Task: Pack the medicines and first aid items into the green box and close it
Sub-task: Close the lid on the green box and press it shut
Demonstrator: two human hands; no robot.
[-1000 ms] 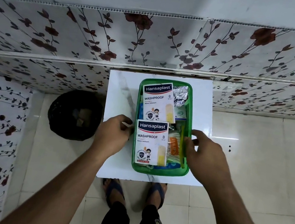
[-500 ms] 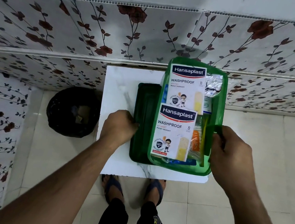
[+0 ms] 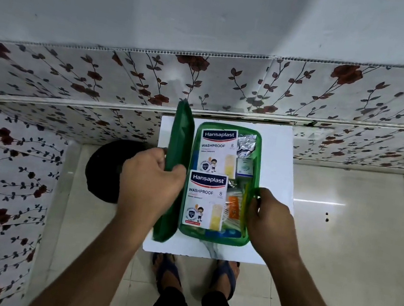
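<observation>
The green box [image 3: 212, 237] rests on the small white table [image 3: 276, 162], open and filled. Two white Hansaplast plaster boxes [image 3: 216, 151] [image 3: 205, 198] lie on top, with a foil strip [image 3: 246, 144], a small pale carton [image 3: 244, 166] and orange-and-clear packets [image 3: 233, 209] beside them. My left hand [image 3: 149, 184] grips the green lid [image 3: 175, 167], which stands on edge along the box's left side. My right hand [image 3: 268, 220] pinches the box's right rim near its handle.
A black waste bin [image 3: 105, 171] stands on the floor left of the table. The flowered tiled wall runs behind and to the left. My feet in sandals [image 3: 224, 274] are under the table's near edge. Pale floor tiles lie to the right.
The box was lifted off the lid beneath it and set back down on the table. My left hand has raised the lid from flat to upright beside the box.
</observation>
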